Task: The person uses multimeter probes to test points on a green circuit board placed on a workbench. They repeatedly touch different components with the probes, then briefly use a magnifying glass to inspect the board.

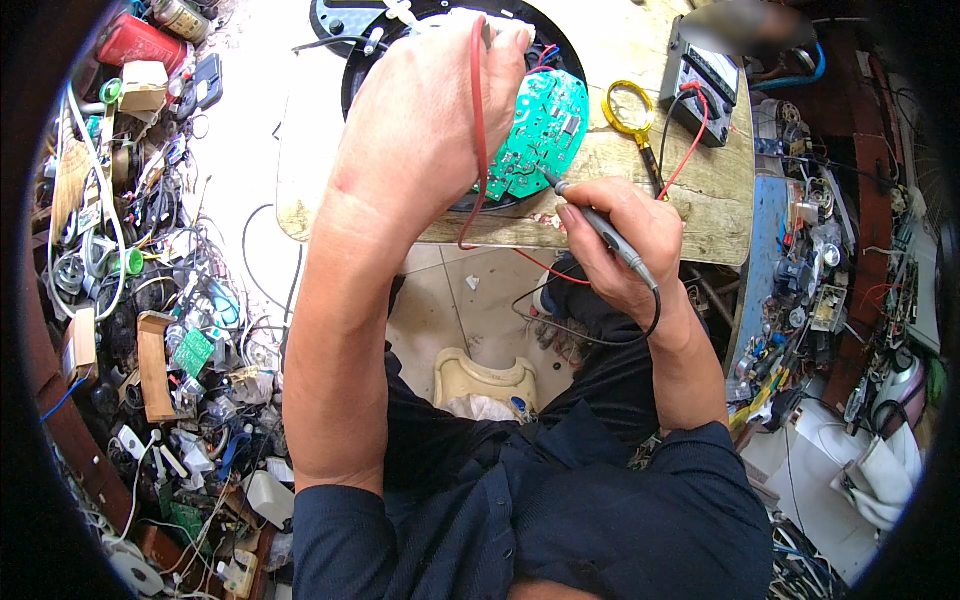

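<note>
A green circuit board (560, 120) lies in a round black housing (352, 88) on the wooden table. My right hand (627, 240) is closed round a dark grey test probe (610, 235), its tip at the board's lower right part; whether it touches is too small to tell. My left hand (425, 125) is closed above the housing's left side and covers part of the board. From its grip a red lead (481, 110) runs down over the hand; the probe on that lead is mostly hidden. An analog multimeter (690, 80) stands at the back right with red and black leads plugged in.
A yellow-rimmed magnifying glass (645, 138) lies between housing and multimeter. The table's front edge (700, 252) is close to my forearms. Tangled cables and electronic scrap (190, 350) crowd the left; more parts (815, 300) fill the right. A cream plastic stool (487, 375) is below me.
</note>
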A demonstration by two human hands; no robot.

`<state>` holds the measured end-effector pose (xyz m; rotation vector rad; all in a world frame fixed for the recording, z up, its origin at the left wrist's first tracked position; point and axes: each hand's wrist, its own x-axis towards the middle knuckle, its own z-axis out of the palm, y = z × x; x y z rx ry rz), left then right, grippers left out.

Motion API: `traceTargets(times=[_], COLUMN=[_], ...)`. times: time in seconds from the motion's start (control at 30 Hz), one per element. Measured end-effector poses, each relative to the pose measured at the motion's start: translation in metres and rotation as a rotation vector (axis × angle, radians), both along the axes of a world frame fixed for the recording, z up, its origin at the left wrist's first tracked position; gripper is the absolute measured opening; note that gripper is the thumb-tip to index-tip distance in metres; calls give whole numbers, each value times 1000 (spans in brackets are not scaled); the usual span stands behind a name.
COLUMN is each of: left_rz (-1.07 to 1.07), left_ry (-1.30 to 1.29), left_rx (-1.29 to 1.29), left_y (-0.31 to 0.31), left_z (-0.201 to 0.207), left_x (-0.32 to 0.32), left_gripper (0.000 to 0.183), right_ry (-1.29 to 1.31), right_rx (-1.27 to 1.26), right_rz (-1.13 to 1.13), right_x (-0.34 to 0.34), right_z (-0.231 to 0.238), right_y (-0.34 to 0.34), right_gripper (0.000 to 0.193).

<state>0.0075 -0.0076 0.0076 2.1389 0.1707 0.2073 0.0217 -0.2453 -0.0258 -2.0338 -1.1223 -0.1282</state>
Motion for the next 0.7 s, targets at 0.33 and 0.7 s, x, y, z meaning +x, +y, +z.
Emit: traceTargets(times=[0.33,0.7], left_rz=[9,15], left_ry=[-6,-102], left_rx=[-7,131], left_y=[0,2], left_z=[-2,-10], left_x=[0,0], left_gripper=[41,43], right_ry=[-2,-11], right_rx=[-3,1], right_rz=[4,6], right_x=[1,1], right_z=[-1,-2], right_y=[-1,-1], right_gripper=[24,24])
